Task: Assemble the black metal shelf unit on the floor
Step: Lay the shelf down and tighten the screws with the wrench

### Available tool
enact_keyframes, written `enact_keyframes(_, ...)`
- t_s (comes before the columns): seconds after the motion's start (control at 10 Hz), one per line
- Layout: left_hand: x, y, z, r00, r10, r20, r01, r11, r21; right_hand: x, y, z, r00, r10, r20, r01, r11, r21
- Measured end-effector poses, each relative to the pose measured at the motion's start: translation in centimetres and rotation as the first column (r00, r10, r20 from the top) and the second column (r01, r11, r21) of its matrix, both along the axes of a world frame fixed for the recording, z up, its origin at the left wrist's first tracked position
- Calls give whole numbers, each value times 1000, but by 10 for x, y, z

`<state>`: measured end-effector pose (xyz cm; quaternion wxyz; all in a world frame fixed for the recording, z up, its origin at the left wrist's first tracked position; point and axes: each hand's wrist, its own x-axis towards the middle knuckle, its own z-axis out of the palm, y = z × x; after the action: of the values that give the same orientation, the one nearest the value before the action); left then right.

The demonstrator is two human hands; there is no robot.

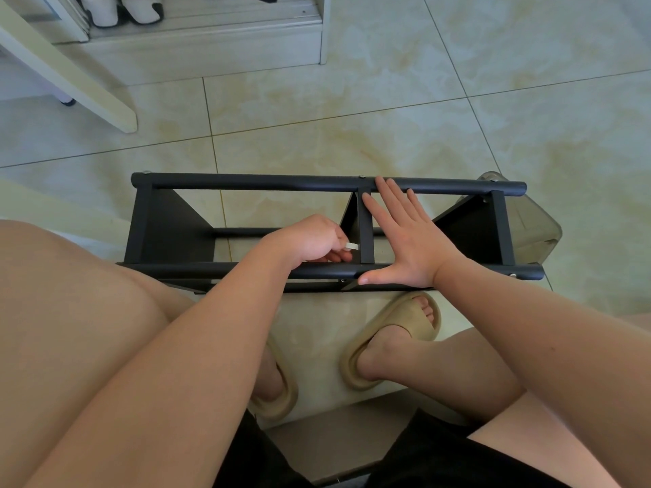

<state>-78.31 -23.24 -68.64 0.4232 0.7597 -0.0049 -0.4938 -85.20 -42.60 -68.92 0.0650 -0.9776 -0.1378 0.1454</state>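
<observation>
The black metal shelf unit [246, 182] lies on its side on the tiled floor, its two long round tubes running left to right with three black panels between them. My left hand [313, 239] reaches in between the tubes beside the middle panel [366, 241] and pinches a small white piece [351, 246] against it. My right hand [405, 234] lies flat with fingers spread across the frame, fingertips on the far tube and thumb along the near tube [211, 269].
A clear plastic container [535, 230] lies behind the shelf's right end. My feet in beige slippers [391, 343] stand just in front of the shelf. A white furniture leg [70, 72] slants at the upper left; a low cabinet base with shoes [197, 47] stands beyond.
</observation>
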Motion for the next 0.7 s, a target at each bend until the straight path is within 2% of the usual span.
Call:
enact_keyframes(0.2, -1, 2, 1, 991, -117, 63, 116, 993, 21, 0, 0, 0, 1000, 0, 2, 0, 1000, -4)
enact_keyframes(0.4, 1, 4, -2, 960, -235, 151, 218, 969, 119, 0, 0, -1, 1000, -4, 2, 4, 1000, 1)
enact_keyframes(0.7, 3, 2, -2, 901, -397, 175, 370, 914, 169, 0, 0, 1, 1000, -3, -7, 3, 1000, -1)
